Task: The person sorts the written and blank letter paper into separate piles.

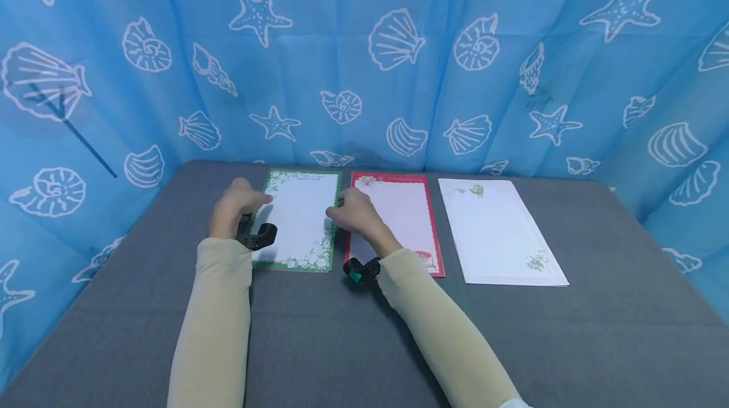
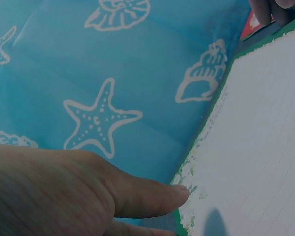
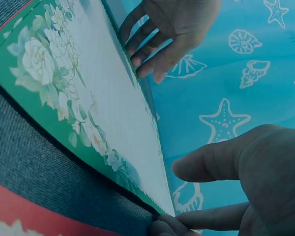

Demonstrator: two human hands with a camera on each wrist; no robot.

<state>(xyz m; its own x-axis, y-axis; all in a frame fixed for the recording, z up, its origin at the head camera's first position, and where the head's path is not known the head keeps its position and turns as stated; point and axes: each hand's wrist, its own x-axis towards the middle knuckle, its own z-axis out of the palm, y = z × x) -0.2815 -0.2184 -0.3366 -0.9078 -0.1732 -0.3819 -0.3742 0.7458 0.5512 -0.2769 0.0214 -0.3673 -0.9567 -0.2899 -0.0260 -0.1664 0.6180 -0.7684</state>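
Note:
A green-bordered sheet of floral stationery paper (image 1: 299,218) lies on the grey table, apparently atop other sheets. At its left edge is my left hand (image 1: 236,202), fingers extended and thumb over the border; the right wrist view also shows this left hand (image 3: 172,34) with thumb and fingers apart. My right hand (image 1: 355,210) is at the opposite edge, over the gap beside a red-bordered sheet (image 1: 398,218). In the right wrist view its fingertips meet the green edge, while the thumb stands raised, apart from the paper. Whether the left fingertips touch the edge is unclear.
Farther right lies a white sheet (image 1: 501,231) with small green plant prints. The grey table (image 1: 364,345) ends at a blue curtain (image 1: 364,60) with shell and starfish prints. Each wrist wears a black band.

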